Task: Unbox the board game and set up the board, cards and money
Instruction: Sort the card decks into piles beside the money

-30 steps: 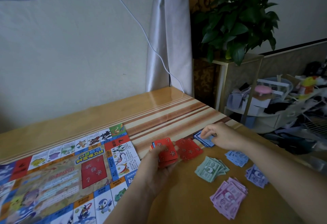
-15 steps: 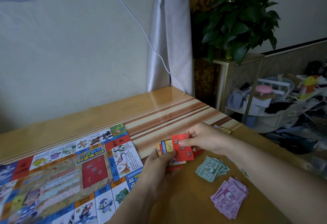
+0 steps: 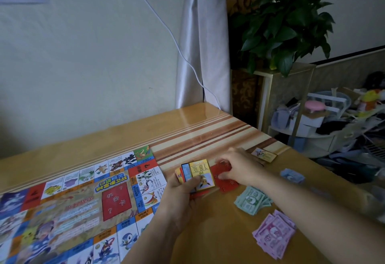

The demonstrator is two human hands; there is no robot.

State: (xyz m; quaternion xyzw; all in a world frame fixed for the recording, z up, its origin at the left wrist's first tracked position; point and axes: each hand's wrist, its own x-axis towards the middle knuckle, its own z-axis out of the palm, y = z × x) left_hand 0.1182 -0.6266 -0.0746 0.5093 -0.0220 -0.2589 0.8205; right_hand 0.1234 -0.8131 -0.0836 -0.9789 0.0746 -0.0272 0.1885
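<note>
1. The left hand comes up from the lower edge of the head view and grips a fan of cards. Its thumb lies across the front card, which is yellow with a small picture at its near end. Blue and orange card edges show behind it on the left.
2. The right hand reaches in from the right, palm down, over the red cards. These lie loosely spread on the bench just right of the fan. The hand is blurred, so I cannot tell whether its fingers pinch a card or only touch the pile.
3. The game board lies flat and unfolded on the left part of the bench, with its right edge near the left hand. A red rectangle with question marks is printed towards its middle.
4. A single yellow card lies face up by the far right edge of the bench, beyond the right hand.
5. Three stacks of play money lie apart from one another on the right.
   - The blue notes are farthest and blurred.
   - The green notes are just below the right forearm.
   - The pink notes are nearest the camera.
6. Behind the bench a pale curtain hangs, a white cable runs down the wall, and a leafy plant stands on a cabinet.
</note>
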